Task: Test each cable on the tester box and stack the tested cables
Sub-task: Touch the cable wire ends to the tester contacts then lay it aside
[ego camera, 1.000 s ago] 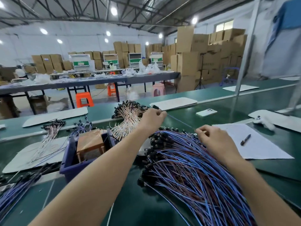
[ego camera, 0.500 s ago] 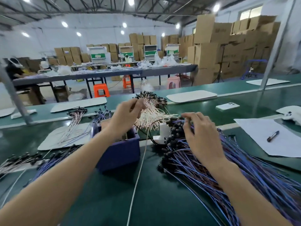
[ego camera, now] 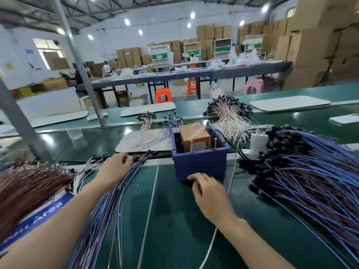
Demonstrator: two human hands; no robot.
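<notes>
The blue tester box (ego camera: 200, 162), with an orange block inside, stands in the middle of the green table. Left of it lies a stack of blue cables (ego camera: 104, 206), fanned toward me, with black connectors at the far end. My left hand (ego camera: 116, 167) rests on that far end, its fingertips curled onto a blue cable by the connectors. My right hand (ego camera: 209, 193) hovers just in front of the box's front wall, its fingers loosely curled and holding nothing. A large heap of blue and purple cables (ego camera: 310, 183) fills the right side.
A bundle of brown cables (ego camera: 29, 187) lies at the far left. Behind the box lie white cables (ego camera: 229, 121) and a white mat (ego camera: 143, 142) with a few cables. A white plug (ego camera: 258, 141) stands right of the box, a phone (ego camera: 345, 119) lies far right, and a metal post (ego camera: 81, 74) rises at back left.
My view swung left. My left hand went from the tester box to the cable stack on the left. My right hand left the right heap and came in front of the box.
</notes>
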